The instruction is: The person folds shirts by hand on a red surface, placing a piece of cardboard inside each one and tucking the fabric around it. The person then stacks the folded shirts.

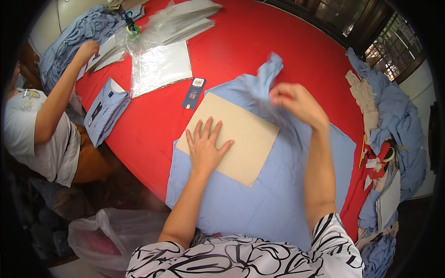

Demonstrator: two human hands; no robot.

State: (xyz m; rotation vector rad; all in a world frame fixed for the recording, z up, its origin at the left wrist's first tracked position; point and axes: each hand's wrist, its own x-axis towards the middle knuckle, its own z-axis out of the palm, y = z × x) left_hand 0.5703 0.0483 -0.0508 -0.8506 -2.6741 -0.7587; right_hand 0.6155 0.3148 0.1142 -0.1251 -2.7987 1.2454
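A light blue shirt (241,208) lies spread over the red-covered table in front of me. On top of it rests a beige cardboard sheet (252,139), turned at a slant. My left hand (206,148) is open, fingers spread flat on the cardboard's left part. Over the shirt's far right part, my right hand (299,104) is closed, its curled fingers on a lifted, bunched fold of the blue cloth; motion blurs the fingertips there. A dark blue hang tag (192,94) with a white label lies just beyond the cardboard's far left corner.
Clear plastic bags (162,65) lie stacked at the far left. A co-worker's hand (88,50) reaches toward sheets beside a folded blue shirt (107,109). Heaped blue clothes (398,120), a tape roll (388,155) and a pencil (361,150) line the right edge.
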